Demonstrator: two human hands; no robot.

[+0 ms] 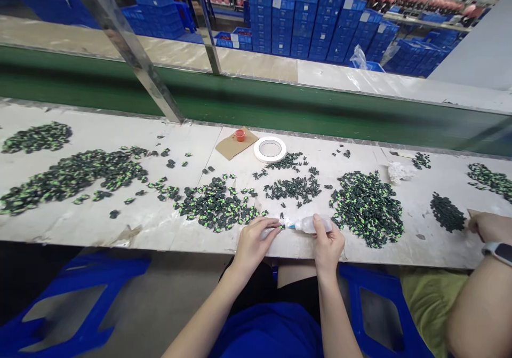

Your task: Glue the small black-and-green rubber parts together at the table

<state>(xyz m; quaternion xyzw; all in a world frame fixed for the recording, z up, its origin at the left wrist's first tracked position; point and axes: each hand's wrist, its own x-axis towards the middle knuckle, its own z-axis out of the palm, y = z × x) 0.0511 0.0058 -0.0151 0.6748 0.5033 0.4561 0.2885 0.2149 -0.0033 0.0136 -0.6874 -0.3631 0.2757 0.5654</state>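
My right hand (328, 245) is closed round a small translucent squeeze bottle (307, 224) with a blue nozzle, tipped on its side and pointing left. The nozzle's tip touches or nearly touches a small black-and-green piece (282, 227). That piece is pinched at the fingertips of my left hand (256, 236), just above the table's front edge. Behind my hands lie loose small black parts (294, 188). A heap of black-and-green pieces (218, 203) spreads to the left of my left hand, and another heap (367, 208) lies right of the bottle.
A roll of white tape (270, 149) and brown cardboard (235, 147) with a small red cup (240, 135) sit farther back. More pieces (76, 174) cover the left side. A co-worker's hand (494, 227) rests at the right near black parts (447, 212). A metal post (136, 59) rises behind.
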